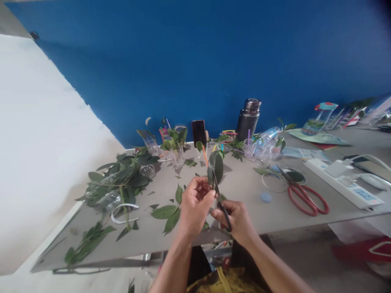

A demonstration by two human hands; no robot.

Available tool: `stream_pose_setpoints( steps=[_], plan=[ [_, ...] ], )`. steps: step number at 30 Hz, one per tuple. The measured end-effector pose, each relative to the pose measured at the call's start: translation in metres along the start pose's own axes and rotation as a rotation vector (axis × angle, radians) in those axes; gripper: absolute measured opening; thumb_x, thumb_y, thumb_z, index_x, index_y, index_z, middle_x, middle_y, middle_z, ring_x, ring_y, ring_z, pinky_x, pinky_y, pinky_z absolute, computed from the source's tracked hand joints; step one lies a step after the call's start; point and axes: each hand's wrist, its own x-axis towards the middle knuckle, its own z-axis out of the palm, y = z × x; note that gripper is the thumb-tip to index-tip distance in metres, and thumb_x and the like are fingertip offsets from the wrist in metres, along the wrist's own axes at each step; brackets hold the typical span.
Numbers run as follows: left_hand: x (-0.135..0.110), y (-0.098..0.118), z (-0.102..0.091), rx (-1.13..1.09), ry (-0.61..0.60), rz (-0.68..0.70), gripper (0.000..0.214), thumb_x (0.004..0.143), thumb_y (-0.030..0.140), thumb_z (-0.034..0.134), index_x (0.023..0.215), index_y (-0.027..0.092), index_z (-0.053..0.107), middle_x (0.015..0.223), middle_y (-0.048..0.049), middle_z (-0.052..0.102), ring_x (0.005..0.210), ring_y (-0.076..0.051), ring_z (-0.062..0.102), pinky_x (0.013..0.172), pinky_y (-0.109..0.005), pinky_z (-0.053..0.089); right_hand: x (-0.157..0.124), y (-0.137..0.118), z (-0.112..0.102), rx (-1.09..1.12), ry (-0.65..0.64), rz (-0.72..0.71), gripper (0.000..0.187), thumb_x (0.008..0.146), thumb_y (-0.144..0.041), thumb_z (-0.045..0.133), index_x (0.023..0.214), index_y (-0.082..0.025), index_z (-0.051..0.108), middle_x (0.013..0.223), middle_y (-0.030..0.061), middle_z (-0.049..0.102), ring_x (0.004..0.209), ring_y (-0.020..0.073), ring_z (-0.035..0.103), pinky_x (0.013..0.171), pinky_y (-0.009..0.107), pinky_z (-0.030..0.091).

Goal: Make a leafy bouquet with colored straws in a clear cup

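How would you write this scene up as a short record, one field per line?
Left hand: pinching a dark green leaf near its lower end
Right hand: holding black-handled scissors, blades at the leaf
Table's left side: heaped leafy branches
Table's right side: red-handled scissors, white power strip
Along the back: upright smartphone, dark vacuum flask
Wall: blue

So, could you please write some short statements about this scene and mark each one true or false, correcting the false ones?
1. The right grip holds black-handled scissors. True.
2. The left grip is empty. False: it holds a green leaf.
3. The red-handled scissors lie beside the power strip. True.
4. The dark flask lies on its side. False: it stands upright.
5. The wall behind the table is blue. True.
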Motion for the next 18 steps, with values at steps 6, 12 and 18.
stream_pose_setpoints(
  steps=[6,12,18],
  plan=[
    [0.006,0.000,-0.023,0.192,-0.210,-0.072,0.015,0.082,0.031,0.076,0.089,0.018,0.080,0.084,-0.0069,0.078,0.081,-0.020,0.070,0.075,-0.028,0.053,0.003,-0.001,-0.002,0.022,0.060,0.061,0.071,0.062,-0.085,0.078,0.050,-0.022,0.048,0.046,-0.0016,0.044,0.048,0.0107,0.035,0.046,0.026,0.028],
    [0.006,0.007,-0.015,0.091,-0.037,0.024,0.020,0.085,0.037,0.077,0.081,0.018,0.074,0.074,-0.0029,0.072,0.067,-0.014,0.061,0.067,-0.025,0.051,0.003,0.007,0.003,-0.030,0.049,0.051,0.070,0.066,-0.078,0.079,0.051,-0.024,0.037,0.050,-0.0047,0.034,0.054,0.0099,0.028,0.049,0.026,0.022],
    [0.010,0.003,-0.011,0.002,-0.002,0.042,0.025,0.084,0.038,0.080,0.075,0.018,0.070,0.067,-0.0002,0.066,0.059,-0.011,0.055,0.060,-0.022,0.046,0.003,0.014,-0.003,-0.127,-0.038,-0.003,0.056,0.069,-0.060,0.086,0.058,-0.021,0.046,0.059,-0.0049,0.041,0.062,0.0114,0.033,0.054,0.026,0.025]
  ],
)
